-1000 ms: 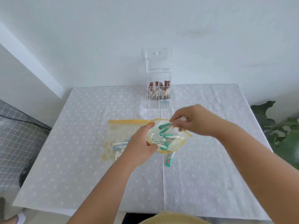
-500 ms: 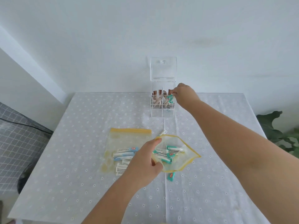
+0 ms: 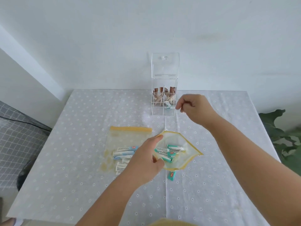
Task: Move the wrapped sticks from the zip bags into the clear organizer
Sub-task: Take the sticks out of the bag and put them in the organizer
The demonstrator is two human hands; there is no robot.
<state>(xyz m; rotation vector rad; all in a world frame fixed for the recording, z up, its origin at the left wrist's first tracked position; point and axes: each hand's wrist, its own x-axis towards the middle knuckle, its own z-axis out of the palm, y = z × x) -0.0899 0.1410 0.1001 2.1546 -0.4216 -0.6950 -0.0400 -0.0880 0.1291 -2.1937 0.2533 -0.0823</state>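
Note:
The clear organizer (image 3: 164, 110) stands at the table's far edge with its lid up. Brown wrapped sticks (image 3: 162, 95) fill its back compartments, and one teal stick (image 3: 167, 105) lies in the front right one. My right hand (image 3: 196, 110) hovers just right of the organizer, fingers loosely curled and holding nothing. My left hand (image 3: 144, 162) grips the rim of an open yellow-edged zip bag (image 3: 189, 158) that holds several teal sticks (image 3: 167, 152). A second zip bag (image 3: 114, 139) lies flat to the left with blue-and-white sticks (image 3: 124, 151) inside.
One loose teal stick (image 3: 171, 175) lies on the white dotted tablecloth (image 3: 81, 144) just below the open bag. A green plant (image 3: 283, 137) stands past the table's right edge. A grey checked surface (image 3: 17, 136) sits lower at the left.
My right hand took a teal stick from the open bag, carried it to the organizer and let it go in the front right compartment. It has now drawn back to the right.

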